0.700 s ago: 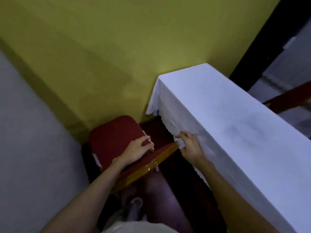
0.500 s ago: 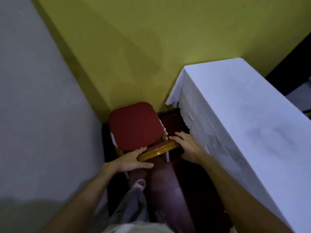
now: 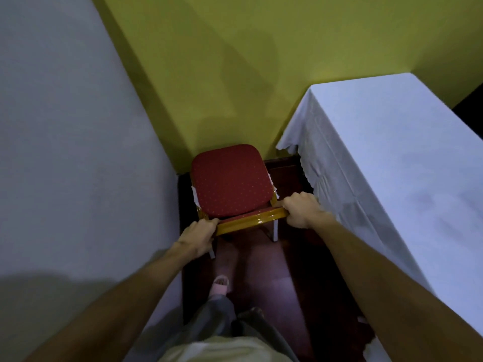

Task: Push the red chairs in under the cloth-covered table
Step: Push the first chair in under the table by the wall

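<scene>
A red chair (image 3: 231, 182) with a dotted cushion and a golden frame stands in the room's corner, its seat facing the yellow wall. Its backrest top rail (image 3: 251, 220) is nearest me. My left hand (image 3: 200, 235) grips the rail's left end. My right hand (image 3: 303, 210) is closed around the rail's right end. The cloth-covered table (image 3: 392, 163), draped in white down to near the floor, stands to the right of the chair, with a narrow gap between them. The chair's seat sits fully outside the cloth.
A yellow wall (image 3: 235, 74) rises right behind the chair and a grey wall (image 3: 78, 152) lies close on its left. Dark red floor (image 3: 261, 270) runs between wall and table. My slippered foot (image 3: 220, 284) stands just behind the chair.
My right hand left the cloth's edge and closed on the rail's right end. My left hand slid from the seat to the rail's left end. The view swung left and down.
</scene>
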